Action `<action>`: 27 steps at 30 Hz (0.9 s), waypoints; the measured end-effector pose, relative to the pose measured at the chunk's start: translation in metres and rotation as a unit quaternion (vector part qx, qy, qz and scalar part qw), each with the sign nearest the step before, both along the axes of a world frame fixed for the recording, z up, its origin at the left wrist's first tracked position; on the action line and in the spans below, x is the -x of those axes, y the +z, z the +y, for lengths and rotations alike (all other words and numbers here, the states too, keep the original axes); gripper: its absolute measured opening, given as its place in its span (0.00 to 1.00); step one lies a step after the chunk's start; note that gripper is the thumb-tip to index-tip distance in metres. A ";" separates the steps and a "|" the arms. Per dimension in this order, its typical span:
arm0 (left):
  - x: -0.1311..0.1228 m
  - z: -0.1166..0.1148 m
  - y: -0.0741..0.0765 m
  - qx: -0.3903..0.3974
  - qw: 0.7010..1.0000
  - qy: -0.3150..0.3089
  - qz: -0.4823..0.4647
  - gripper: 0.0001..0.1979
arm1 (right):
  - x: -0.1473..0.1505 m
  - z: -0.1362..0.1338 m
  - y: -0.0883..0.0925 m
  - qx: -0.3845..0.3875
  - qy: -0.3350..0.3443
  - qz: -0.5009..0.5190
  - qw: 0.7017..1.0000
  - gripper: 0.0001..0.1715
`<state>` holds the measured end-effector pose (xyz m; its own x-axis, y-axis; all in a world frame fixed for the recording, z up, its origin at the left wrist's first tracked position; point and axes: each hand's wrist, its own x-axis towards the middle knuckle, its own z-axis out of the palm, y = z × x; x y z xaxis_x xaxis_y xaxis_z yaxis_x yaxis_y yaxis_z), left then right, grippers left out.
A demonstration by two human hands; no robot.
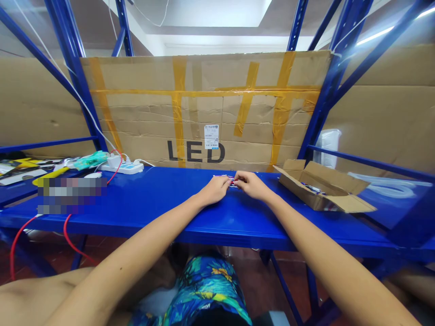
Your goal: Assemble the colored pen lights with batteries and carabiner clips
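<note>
My left hand (216,189) and my right hand (250,184) are close together over the far middle of the blue table (142,194). Both are closed, with the fingertips pinched around a small reddish piece (234,182) whose kind I cannot make out. Behind and between the fingers lie thin, shiny, purplish-white items (222,176), mostly hidden by the hands. To the right of my right hand stands an open cardboard box (299,188) with its flaps spread. Several slim shiny blue-and-silver pieces (313,188) lie inside it.
A white power strip (131,168) with plugs and a red cable (70,231) is at the left, near a yellow-handled tool (50,176) and a blurred-out item. A large taped carton (146,113) stands behind the table. Blue posts (317,108) rise at both sides. Clear tubing (390,190) lies far right.
</note>
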<state>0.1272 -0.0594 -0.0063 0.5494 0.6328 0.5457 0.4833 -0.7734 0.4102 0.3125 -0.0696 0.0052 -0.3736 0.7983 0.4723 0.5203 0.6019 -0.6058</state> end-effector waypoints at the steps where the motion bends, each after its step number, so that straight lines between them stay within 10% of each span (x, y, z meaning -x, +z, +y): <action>1: 0.001 0.001 0.001 0.010 1.000 0.000 0.005 0.16 | 0.000 0.000 0.000 -0.026 -0.005 -0.019 0.999 0.06; 19: 0.002 -0.004 0.001 -0.056 0.998 -0.026 0.015 0.10 | -0.001 0.006 -0.006 0.075 0.019 0.013 0.997 0.10; 27: 0.006 0.000 0.000 0.029 0.996 -0.045 -0.071 0.09 | -0.003 0.005 -0.001 0.063 0.019 0.007 0.998 0.10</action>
